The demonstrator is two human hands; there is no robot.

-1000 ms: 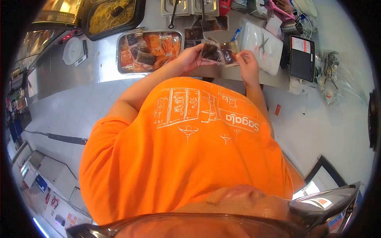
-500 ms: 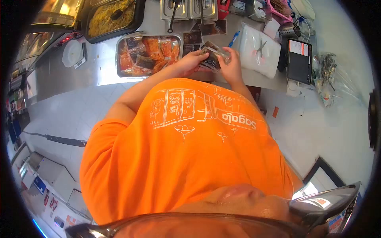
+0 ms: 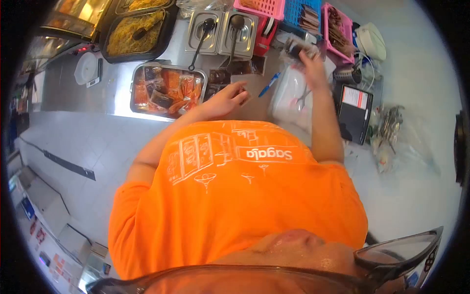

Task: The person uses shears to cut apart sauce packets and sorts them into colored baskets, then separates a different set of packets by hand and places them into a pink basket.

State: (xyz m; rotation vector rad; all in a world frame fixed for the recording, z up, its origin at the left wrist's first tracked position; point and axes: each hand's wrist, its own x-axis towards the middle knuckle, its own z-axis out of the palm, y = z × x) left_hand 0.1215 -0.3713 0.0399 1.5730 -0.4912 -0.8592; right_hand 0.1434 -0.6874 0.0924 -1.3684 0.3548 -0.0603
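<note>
At the upper right, my right hand (image 3: 313, 66) is closed on a clear packet with dark contents (image 3: 295, 49), above the counter's far side. My left hand (image 3: 229, 100) hangs over the counter with bent, parted fingers and nothing visible in it. Several dark packets (image 3: 220, 76) lie just beyond that hand. To its left, a steel tray (image 3: 204, 81) holds clear packets with orange and dark contents. A blue pen (image 3: 269, 84) lies between my two hands. Scissors (image 3: 303, 98) rest on a white plastic stack (image 3: 286, 100), partly behind my right forearm.
Two steel containers (image 3: 220, 49) with ladles stand at the back. Beside them are a pink basket (image 3: 274, 11), a blue basket (image 3: 289, 17) and another pink basket (image 3: 348, 27). A black tray of yellow food (image 3: 132, 36) is at upper left. A tablet (image 3: 353, 115) lies at right.
My right hand has moved away from my left, up and to the right, with the dark packet. My left hand has let go of it. The view has shifted, showing more baskets.
</note>
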